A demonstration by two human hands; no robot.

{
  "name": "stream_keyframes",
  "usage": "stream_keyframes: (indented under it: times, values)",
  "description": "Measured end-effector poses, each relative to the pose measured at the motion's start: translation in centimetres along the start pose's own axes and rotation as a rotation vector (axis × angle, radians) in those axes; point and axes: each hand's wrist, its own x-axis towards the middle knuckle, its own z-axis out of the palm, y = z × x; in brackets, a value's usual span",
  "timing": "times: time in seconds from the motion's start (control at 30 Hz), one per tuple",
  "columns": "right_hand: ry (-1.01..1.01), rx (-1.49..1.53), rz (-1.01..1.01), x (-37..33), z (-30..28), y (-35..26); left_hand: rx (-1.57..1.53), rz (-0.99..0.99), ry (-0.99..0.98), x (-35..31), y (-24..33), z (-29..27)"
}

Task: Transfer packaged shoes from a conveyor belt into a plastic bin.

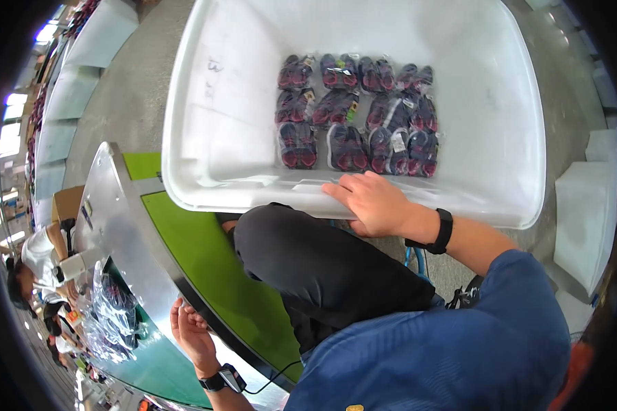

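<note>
A large white plastic bin [240, 116] stands in front of me, its near rim close to my knee. Several pairs of dark shoes with pink trim [346, 147], each in a clear bag, lie in rows on its floor. My right hand [373, 202] is closed over the near rim, the fingers lying along the top edge. Down at the left, my left hand [193, 333] rests by the metal edge of a curved worktable [134, 226]. Its fingers are curled in, with nothing seen in them.
Clear-bagged goods [115, 312] lie on the green belt [151, 342] at the left. Co-workers [41, 260] stand beyond it. A bright green panel [206, 250] runs beside my leg. White bins line the far left, and another white bin [586, 222] stands at the right.
</note>
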Motion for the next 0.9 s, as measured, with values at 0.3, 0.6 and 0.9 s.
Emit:
stream_keyframes:
  times: [0.3,0.6,0.9]
  values:
    - [-0.092,0.333,0.071,0.3,-2.5,-2.2,0.128,-0.094,-0.167,1.7,3.1,-4.0]
    - [-0.102,1.4,-0.26,11.5,-12.4,-20.5,0.526,0.326,0.413,9.3,3.5,-19.5]
    - [-0.424,1.748,0.106,22.0,-0.1,-26.8,0.836,0.099,0.88,21.8,3.0,-25.6]
